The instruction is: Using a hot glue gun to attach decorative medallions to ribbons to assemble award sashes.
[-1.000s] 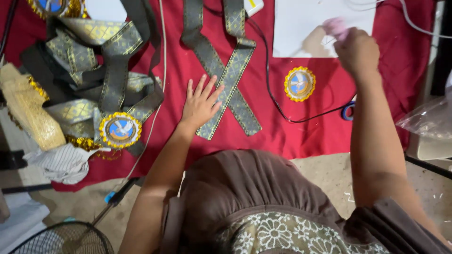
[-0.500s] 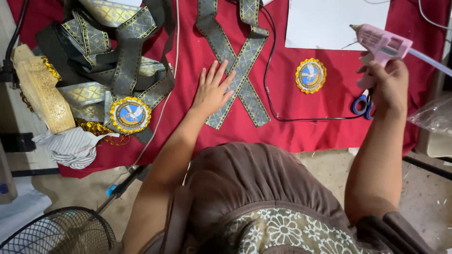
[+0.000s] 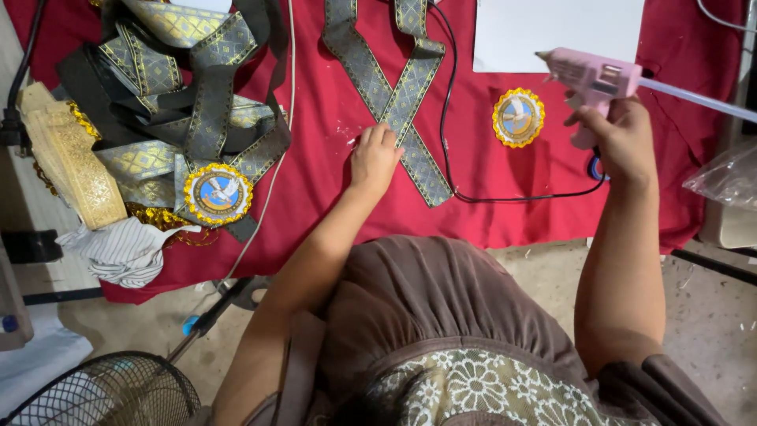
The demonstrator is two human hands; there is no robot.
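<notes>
The right hand (image 3: 623, 142) grips the pink glue gun (image 3: 591, 79); the left hand's curled fingers (image 3: 377, 138) should press the crossed ribbon (image 3: 394, 102) flat under them.

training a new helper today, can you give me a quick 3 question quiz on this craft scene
1. True or false: the right hand holds a pink glue gun.
2. What does the left hand rest on?
A. crossed patterned ribbon
B. white sheet
C. round badge
3. What colour is the cloth under the work?

Key
1. True
2. A
3. Red
</notes>
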